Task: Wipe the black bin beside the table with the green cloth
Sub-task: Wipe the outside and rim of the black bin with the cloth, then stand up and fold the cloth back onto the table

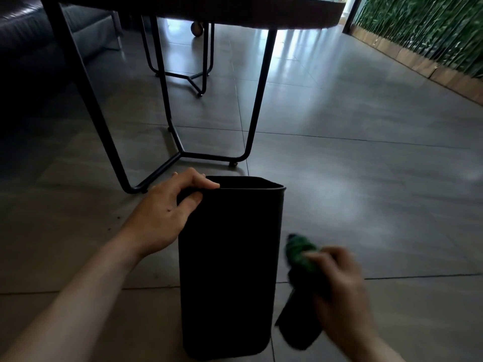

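Note:
The tall black bin [230, 270] stands upright on the tiled floor in the lower middle of the view, its open top facing up. My left hand [167, 218] grips the bin's near-left rim corner, fingers curled over the edge. My right hand [339, 291] is just right of the bin, low down and blurred, shut on the green cloth [300, 254]. The cloth's upper end shows bright green beside the bin's right wall; its lower end hangs dark below my fingers. I cannot tell whether the cloth touches the bin.
A dark round table [261, 14] on black metal legs [258, 100] stands right behind the bin. A second leg frame [193, 79] sits farther back. A dark sofa [39, 30] is at upper left. A green plant wall [431, 30] runs along the right.

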`<state>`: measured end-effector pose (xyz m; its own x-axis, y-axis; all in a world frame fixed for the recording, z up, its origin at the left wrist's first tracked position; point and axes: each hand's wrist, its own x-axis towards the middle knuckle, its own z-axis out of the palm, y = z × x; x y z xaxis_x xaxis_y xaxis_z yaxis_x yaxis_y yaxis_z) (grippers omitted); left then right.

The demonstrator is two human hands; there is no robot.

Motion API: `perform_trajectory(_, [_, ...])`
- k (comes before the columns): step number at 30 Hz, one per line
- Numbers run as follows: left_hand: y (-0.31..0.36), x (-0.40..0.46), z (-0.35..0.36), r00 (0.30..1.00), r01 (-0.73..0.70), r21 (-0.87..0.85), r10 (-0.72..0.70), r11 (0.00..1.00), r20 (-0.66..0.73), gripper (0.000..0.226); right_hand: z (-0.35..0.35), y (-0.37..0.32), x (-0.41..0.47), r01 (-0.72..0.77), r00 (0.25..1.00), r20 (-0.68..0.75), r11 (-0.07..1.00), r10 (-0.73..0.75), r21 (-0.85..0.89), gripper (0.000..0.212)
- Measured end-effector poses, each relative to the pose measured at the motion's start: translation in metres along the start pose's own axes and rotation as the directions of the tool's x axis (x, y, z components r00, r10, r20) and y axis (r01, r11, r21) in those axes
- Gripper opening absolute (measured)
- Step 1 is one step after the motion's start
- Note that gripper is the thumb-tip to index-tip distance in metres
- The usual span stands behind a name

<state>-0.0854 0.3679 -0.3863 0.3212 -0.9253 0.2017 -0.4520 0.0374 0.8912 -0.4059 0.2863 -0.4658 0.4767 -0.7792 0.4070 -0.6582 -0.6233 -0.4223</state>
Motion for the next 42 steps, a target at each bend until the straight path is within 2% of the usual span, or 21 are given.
perform_trajectory(1, [-0.001,-0.002,-0.002,1.000,0.009,-0.016,-0.008,1.000,0.019,0.033,-0.010,0.006,0.016,-0.229,0.973,-0.005,0.962,0.233,0.147,0.031])
perform_trajectory(2, [0.000,-0.003,-0.004,0.999,0.018,-0.035,-0.016,0.999,0.042,0.032,-0.019,0.013,0.033,-0.439,0.888,0.023,0.834,0.458,0.334,0.022])
perform_trajectory(3, [0.000,-0.005,-0.006,0.998,0.026,-0.058,-0.022,0.998,0.066,0.032,-0.027,0.022,0.048,-0.591,0.767,0.108,0.631,0.633,0.502,0.013])
perform_trajectory(4, [0.000,-0.006,-0.009,0.996,0.030,-0.079,-0.023,0.996,0.086,0.032,-0.033,0.032,0.060,-0.671,0.661,0.215,0.437,0.719,0.599,0.009])
perform_trajectory(5, [-0.001,-0.007,-0.011,0.995,0.028,-0.094,-0.018,0.995,0.097,0.033,-0.039,0.042,0.069,-0.709,0.611,0.328,0.315,0.720,0.631,0.016])
perform_trajectory(8, [-0.003,-0.013,-0.018,0.995,0.040,-0.119,-0.029,0.992,0.094,0.031,-0.040,0.060,0.084,-0.749,0.625,0.592,0.180,0.509,0.637,0.034])
perform_trajectory(9, [-0.004,-0.015,-0.020,0.996,0.049,-0.130,-0.039,0.990,0.076,0.032,-0.036,0.062,0.086,-0.753,0.624,0.622,0.152,0.474,0.640,0.036])
perform_trajectory(11, [-0.007,-0.018,-0.025,0.997,0.070,-0.138,-0.066,0.988,0.028,0.036,-0.022,0.062,0.091,-0.781,0.561,0.622,0.100,0.546,0.616,0.031])
perform_trajectory(14, [-0.009,-0.021,-0.034,0.993,0.091,-0.117,-0.099,0.989,-0.060,0.032,0.000,0.053,0.097,-0.778,0.519,0.582,0.064,0.626,0.625,0.029])
perform_trajectory(18, [-0.011,-0.024,-0.039,0.977,0.125,-0.072,-0.136,0.989,-0.162,0.022,0.022,0.032,0.103,-0.825,0.488,0.638,0.076,0.596,0.560,0.029])
perform_trajectory(22, [-0.008,-0.022,-0.037,0.954,0.215,-0.074,-0.226,0.974,-0.199,0.024,0.038,0.009,0.100,-0.865,0.477,0.703,0.141,0.529,0.481,0.024])
perform_trajectory(25, [-0.007,-0.023,-0.039,0.931,0.268,-0.118,-0.289,0.956,-0.222,0.024,0.048,-0.009,0.092,-0.893,0.424,0.808,0.037,0.408,0.449,0.039])
perform_trajectory(28, [-0.011,-0.024,-0.041,0.919,0.279,-0.134,-0.304,0.951,-0.252,0.026,0.049,-0.019,0.084,-0.859,0.458,0.814,-0.060,0.356,0.509,0.045])
perform_trajectory(31, [-0.013,-0.024,-0.040,0.892,0.303,-0.173,-0.343,0.937,-0.295,0.032,0.046,-0.029,0.082,-0.812,0.516,0.778,-0.085,0.358,0.577,0.042])
perform_trajectory(33, [-0.013,-0.022,-0.037,0.861,0.319,-0.257,-0.393,0.912,-0.324,0.035,0.049,-0.035,0.080,-0.771,0.558,0.719,-0.060,0.415,0.633,0.041])
perform_trajectory(35, [-0.013,-0.019,-0.031,0.845,0.319,-0.355,-0.434,0.878,-0.313,0.036,0.052,-0.036,0.075,-0.744,0.566,0.662,-0.041,0.491,0.666,0.042])
perform_trajectory(39, [-0.014,-0.015,-0.022,0.854,0.327,-0.474,-0.471,0.817,-0.222,0.036,0.040,-0.029,0.074,-0.716,0.556,0.593,-0.026,0.583,0.698,0.042])
perform_trajectory(42, [-0.019,-0.012,-0.011,0.848,0.342,-0.529,-0.498,0.776,-0.181,0.038,0.024,-0.020,0.084,-0.684,0.592,0.523,0.040,0.613,0.728,0.037])
